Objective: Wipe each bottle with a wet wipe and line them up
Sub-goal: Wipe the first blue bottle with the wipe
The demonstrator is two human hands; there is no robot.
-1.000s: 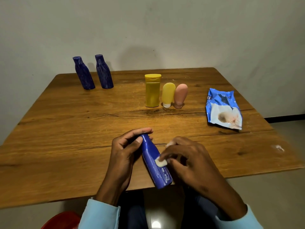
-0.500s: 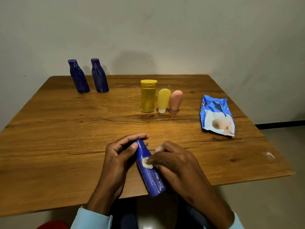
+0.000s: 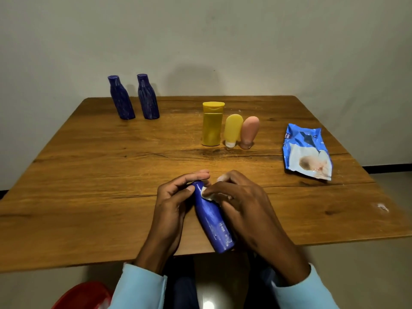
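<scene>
A blue bottle (image 3: pixel 212 219) lies tilted over the near edge of the wooden table (image 3: pixel 89 188), its cap end pointing away from me. My left hand (image 3: pixel 174 204) grips its neck with thumb and fingers. My right hand (image 3: pixel 240 201) pinches a small white wet wipe (image 3: pixel 206 194) against the bottle's neck. Two dark blue bottles (image 3: pixel 121 98) (image 3: pixel 147 97) stand at the far left. A yellow bottle (image 3: pixel 212 123), a yellow tube (image 3: pixel 233 130) and a pink tube (image 3: pixel 249 132) stand side by side in a row at the centre.
A blue wet-wipe pack (image 3: pixel 306 150) lies flat at the right side of the table. A white smudge (image 3: pixel 382 207) marks the wood near the right edge. A red object (image 3: pixel 84 295) shows below the table at bottom left. A wall runs close behind the table.
My right hand has slid the wipe up the blue bottle from its middle to its neck. The left hand keeps its grip.
</scene>
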